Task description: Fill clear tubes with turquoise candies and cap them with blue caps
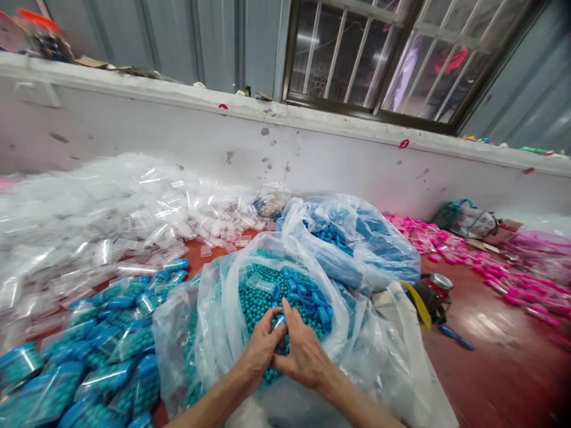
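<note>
L hand [262, 345] & R hand [304, 352]: together pinching small blue cap [279, 321] over teal beads [256, 303] in open plastic bag [214, 309]. Left: filled packets [89, 362]. Beyond: 2nd bag w/ blue parts [357, 244], empty clear pouches [111, 214], pink packets [513, 279].
</note>
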The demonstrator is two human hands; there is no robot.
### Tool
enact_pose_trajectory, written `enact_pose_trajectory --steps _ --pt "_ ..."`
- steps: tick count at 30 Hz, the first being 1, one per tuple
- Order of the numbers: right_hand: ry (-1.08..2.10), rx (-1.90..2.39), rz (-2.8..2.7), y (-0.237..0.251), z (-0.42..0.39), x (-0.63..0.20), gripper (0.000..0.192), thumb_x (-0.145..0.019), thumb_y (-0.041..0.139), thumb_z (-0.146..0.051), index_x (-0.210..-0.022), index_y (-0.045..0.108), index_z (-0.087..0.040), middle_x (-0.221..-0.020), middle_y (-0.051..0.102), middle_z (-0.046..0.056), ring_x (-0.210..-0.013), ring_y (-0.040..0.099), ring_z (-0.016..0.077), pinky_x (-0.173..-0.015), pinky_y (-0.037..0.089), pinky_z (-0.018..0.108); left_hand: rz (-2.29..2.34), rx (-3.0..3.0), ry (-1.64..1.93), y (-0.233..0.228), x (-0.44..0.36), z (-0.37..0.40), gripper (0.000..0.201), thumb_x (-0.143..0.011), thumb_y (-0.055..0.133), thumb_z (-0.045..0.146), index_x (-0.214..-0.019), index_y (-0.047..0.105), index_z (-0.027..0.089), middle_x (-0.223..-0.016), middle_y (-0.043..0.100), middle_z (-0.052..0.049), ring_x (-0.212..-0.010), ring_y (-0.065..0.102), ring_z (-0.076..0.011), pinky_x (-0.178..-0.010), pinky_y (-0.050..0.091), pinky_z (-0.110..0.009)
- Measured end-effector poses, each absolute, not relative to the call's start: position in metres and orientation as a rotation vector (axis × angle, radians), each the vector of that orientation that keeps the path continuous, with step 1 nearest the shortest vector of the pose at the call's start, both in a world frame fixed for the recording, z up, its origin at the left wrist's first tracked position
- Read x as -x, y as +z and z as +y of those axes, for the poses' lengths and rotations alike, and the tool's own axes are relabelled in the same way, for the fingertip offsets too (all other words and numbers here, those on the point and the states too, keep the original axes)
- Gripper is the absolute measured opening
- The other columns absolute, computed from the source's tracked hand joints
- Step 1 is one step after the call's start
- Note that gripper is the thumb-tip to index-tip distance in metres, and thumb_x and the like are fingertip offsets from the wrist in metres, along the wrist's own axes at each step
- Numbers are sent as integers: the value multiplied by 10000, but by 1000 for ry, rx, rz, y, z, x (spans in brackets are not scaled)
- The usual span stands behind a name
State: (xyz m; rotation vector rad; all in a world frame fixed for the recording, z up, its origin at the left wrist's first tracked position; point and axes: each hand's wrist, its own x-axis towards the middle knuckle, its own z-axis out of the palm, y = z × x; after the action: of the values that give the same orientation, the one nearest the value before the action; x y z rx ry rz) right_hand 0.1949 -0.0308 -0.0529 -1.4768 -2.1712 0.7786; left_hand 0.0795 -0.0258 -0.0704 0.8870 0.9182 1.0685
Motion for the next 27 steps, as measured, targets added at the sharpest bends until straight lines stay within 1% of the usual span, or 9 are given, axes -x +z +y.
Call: enact_pose_trajectory --steps 4,7,10,13,15,16,19,23,27 --pt "872 1389 -2170 -51 -30 -200 998 -614 657 -294 -1409 67 -164 -1336 353 166 -1163 426 298 -926 377 422 950 -880 1082 -66 -81 -30 520 -651 651 424 -1086 507 178 -886 622 -28 -824 556 -166 -749 421 -243" --pt "1014 1340 -2124 -53 -31 -207 955 -654 652 -325 -1407 91 -150 -1401 268 156 -1276 275 282 -1014 287 414 929 -919 1045 -65 -79 -29 588 -639 653 413 -1147 469 182 -795 603 -9 -740 543 -154 -691 420 -242" --pt "1018 1384 -2122 -55 -34 -209 843 -732 586 -306 -1400 115 -100 -1429 199 173 -1321 169 254 -1058 208 405 952 -976 1035 -69 -76 -27 561 -660 630 401 -1147 466 174 -748 585 3 -668 515 -135 -641 409 -234" --pt "1050 1416 -2165 -53 -37 -208 863 -727 598 -322 -1401 107 -98 -1441 157 170 -1332 118 253 -1068 182 405 965 -1028 1077 -73 -77 -26 513 -652 636 389 -1094 505 163 -821 598 -18 -743 526 -151 -702 410 -241" --pt "1094 1423 -2202 -49 -38 -207 998 -635 684 -347 -1402 94 -101 -1423 194 181 -1314 176 287 -1044 237 410 1006 -1038 1065 -73 -77 -27 469 -661 622 398 -1054 523 163 -794 597 -19 -760 533 -164 -711 413 -249" --pt "1086 1431 -2219 -48 -38 -205 1047 -591 715 -348 -1401 99 -104 -1397 245 187 -1281 256 305 -1014 289 413 1029 -1044 1061 -72 -78 -28 430 -667 614 394 -1021 533 164 -773 592 -15 -752 533 -164 -705 414 -249" --pt "873 1467 -2247 -49 -40 -199 987 -583 694 -309 -1390 161 -115 -1277 397 181 -1123 458 312 -905 401 416 1069 -1079 1095 -70 -80 -29 288 -667 604 347 -891 557 172 -745 577 -2 -723 517 -153 -701 409 -240" --pt "608 1472 -2251 -60 -44 -190 863 -616 633 -308 -1359 242 -105 -1214 450 190 -1115 457 334 -887 409 432 1132 -1115 1127 -73 -82 -30 183 -667 575 297 -806 552 182 -699 551 15 -653 478 -136 -654 395 -231" --pt "679 1476 -2230 -64 -48 -185 888 -639 636 -357 -1378 195 -136 -1259 417 194 -1104 466 334 -891 398 446 1204 -1187 1107 -69 -78 -32 110 -671 544 265 -749 533 188 -670 532 22 -622 452 -130 -611 380 -224"
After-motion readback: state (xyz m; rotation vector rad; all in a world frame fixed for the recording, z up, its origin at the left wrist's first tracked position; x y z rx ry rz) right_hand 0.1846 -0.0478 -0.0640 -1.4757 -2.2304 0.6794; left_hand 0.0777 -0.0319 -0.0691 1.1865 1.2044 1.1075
